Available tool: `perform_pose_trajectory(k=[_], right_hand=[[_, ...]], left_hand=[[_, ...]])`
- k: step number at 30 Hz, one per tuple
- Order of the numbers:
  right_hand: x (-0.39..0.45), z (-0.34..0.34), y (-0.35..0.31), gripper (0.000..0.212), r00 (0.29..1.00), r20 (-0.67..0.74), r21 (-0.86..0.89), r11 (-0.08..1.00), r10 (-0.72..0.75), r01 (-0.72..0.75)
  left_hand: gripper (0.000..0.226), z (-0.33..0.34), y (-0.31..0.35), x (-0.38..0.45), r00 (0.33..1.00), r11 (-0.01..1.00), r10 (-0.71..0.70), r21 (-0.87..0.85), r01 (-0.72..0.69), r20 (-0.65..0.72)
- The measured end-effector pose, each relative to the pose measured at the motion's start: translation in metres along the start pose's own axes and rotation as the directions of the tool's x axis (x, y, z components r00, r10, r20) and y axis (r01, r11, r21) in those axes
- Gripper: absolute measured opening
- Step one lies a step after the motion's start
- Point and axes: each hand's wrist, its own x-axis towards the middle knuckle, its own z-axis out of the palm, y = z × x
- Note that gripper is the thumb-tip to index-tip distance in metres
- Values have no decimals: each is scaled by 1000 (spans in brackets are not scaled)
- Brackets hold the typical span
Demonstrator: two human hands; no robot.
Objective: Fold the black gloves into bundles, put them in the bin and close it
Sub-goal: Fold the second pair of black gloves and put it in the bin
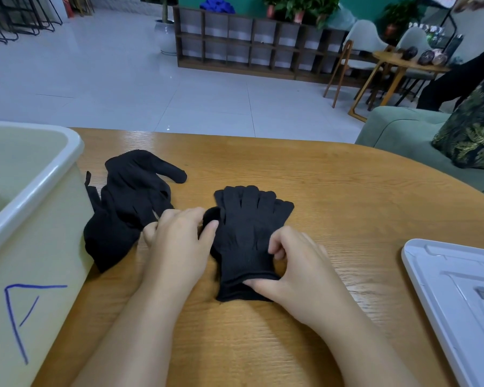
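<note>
both hands, left hand (179, 241) and right hand (296, 263), pinch the flat black gloves (249, 233).

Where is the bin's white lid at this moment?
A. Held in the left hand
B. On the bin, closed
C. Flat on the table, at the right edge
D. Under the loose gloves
C: the white lid lies flat on the table at right, while the bin stands open at left.
</note>
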Motion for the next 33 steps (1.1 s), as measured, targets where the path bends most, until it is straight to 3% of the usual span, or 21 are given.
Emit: perform_pose_trajectory(k=[4, 8, 13, 15, 17, 19, 21, 24, 27, 30, 33], right_hand=[[2, -2, 9, 53, 1000, 2, -37, 999, 3, -3], [4, 0, 14, 36, 1000, 3, -12, 1000, -17, 17], [2, -2, 17, 42, 998, 4, 102, 993, -58, 57], [3, -3, 18, 51, 1000, -13, 185, 983, -4, 6], [7, -4, 21, 49, 992, -61, 289, 953, 109, -87], [16, -3, 24, 37, 969, -100, 339, 923, 227, -181], [28, -3, 23, 29, 947, -99, 338, 905, 307, -258], [48, -2, 22, 40, 926, -108, 318, 895, 363, -314], [70, -2, 21, 42, 899, -106, 403, 845, 425, -352], [82, 0, 22, 26, 875, -216, 491, 823, 433, -286], [85, 0, 17, 21, 911, -281, 496, 858, 303, -132]], left_hand=[[19, 1, -2, 1, 999, 1000, 11, 9, -11, 36], [17, -1, 1, 1, 999, 1000, -11, -6, 12, 42], [44, 1, 3, 3, 994, 990, -105, -93, 103, -15], [50, 1, 2, 5, 991, 987, -115, -119, 107, -63], [40, 2, 0, 5, 996, 996, -47, -85, 41, -73], [27, 5, -1, 4, 998, 998, 56, -26, -57, -25], [29, 6, -2, 2, 994, 994, 104, -19, -104, 45], [35, 8, -4, 2, 988, 993, 117, -9, -117, 100], [33, 8, -6, 2, 981, 990, 138, 0, -139, 135], [33, 9, -6, 3, 976, 988, 154, -18, -153, 155], [36, 9, -6, 3, 973, 987, 161, -49, -155, 168]])
